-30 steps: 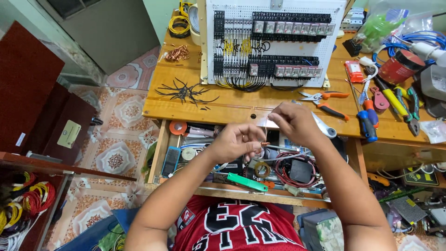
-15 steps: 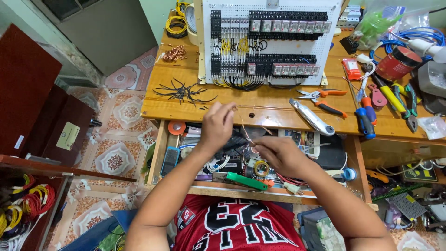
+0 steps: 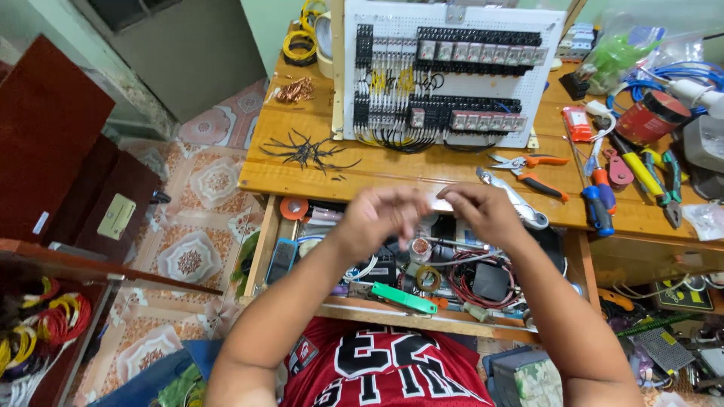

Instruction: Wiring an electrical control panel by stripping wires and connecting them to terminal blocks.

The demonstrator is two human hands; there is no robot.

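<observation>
My left hand (image 3: 381,218) and my right hand (image 3: 489,215) are raised close together over an open wooden drawer (image 3: 264,245), at the front edge of the wooden workbench (image 3: 354,175). The fingers of my right hand pinch a small pale strip (image 3: 445,196) that points toward my left hand. My left hand is curled and blurred, so I cannot tell whether it also grips the strip. Under my hands the drawer holds tangled cables, tape rolls and a green-handled tool (image 3: 403,298).
A white perforated panel (image 3: 452,21) with rows of relays and wired terminal blocks stands on the bench. Black wire offcuts (image 3: 309,151) lie at its left; orange-handled pliers (image 3: 528,169), a silver tool (image 3: 516,202), screwdrivers (image 3: 599,207) and a red can (image 3: 652,117) at its right.
Half a second ago my right hand was down in the drawer. It has come up to meet my left hand at the bench edge, as they were a second ago.
</observation>
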